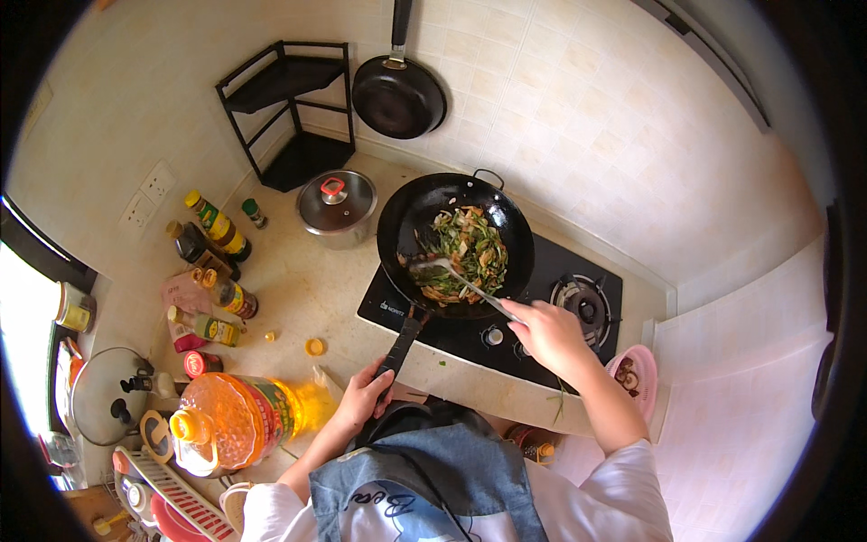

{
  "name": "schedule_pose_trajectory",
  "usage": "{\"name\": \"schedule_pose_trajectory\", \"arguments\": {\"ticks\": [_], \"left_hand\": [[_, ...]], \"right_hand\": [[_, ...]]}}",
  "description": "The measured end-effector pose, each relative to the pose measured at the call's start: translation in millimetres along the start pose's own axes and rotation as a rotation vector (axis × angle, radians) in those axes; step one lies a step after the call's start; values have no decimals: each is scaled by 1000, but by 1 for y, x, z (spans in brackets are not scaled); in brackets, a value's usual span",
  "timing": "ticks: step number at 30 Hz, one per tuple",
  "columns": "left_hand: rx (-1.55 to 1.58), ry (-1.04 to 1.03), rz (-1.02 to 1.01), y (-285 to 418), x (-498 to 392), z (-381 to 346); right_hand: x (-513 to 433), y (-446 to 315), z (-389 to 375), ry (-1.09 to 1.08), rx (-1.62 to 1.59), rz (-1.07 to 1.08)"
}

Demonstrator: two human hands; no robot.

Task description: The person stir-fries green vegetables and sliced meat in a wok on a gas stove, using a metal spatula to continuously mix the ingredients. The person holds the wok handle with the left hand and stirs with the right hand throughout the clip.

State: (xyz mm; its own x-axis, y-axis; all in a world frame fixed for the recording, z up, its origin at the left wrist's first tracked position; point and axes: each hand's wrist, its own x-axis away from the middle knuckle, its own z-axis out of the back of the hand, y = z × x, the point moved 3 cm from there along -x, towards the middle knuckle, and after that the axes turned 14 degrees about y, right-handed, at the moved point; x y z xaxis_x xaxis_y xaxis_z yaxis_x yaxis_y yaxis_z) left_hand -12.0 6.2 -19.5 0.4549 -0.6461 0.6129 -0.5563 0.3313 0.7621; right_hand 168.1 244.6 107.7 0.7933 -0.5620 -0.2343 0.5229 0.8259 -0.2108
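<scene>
A black wok (399, 223) sits over the left burner of a two-burner gas hob (467, 339). Inside it lies a stir-fry (474, 247) of green strips and pale, browned pieces. My left hand (368, 393) grips the wok's black-wrapped handle (404, 345) close to my body. My right hand (552, 332) holds a metal spatula (477, 290) by its handle. The spatula's blade rests in the left part of the wok, at the edge of the food.
A lidded pot (336, 210) stands left of the wok, by a black corner rack (298, 162). Seasoning bottles (220, 227) line the left wall. A large cooking-oil jug (230, 420) stands near my left arm. A pink basket (647, 379) is at right; a frying pan (399, 98) hangs behind.
</scene>
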Motion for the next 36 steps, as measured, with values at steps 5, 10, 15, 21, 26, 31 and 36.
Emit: {"name": "schedule_pose_trajectory", "arguments": {"ticks": [5,10,15,21,26,31,36], "left_hand": [[7,18,-8,-3,0,-2],[-16,2,-22,-2,0,-1],[-15,24,5,-1,1,-2],[5,13,12,-3,-1,1],[39,22,32,-7,-3,2],[13,-3,-1,-4,-1,-1],[4,6,10,0,1,0]], "right_hand": [[8,-2,13,-103,64,29],[-24,18,-36,38,121,14],[-35,27,-69,87,245,-51],[9,28,4,52,157,53],[35,28,39,28,183,62],[34,34,0,44,206,50],[63,52,-3,187,146,71]]}}
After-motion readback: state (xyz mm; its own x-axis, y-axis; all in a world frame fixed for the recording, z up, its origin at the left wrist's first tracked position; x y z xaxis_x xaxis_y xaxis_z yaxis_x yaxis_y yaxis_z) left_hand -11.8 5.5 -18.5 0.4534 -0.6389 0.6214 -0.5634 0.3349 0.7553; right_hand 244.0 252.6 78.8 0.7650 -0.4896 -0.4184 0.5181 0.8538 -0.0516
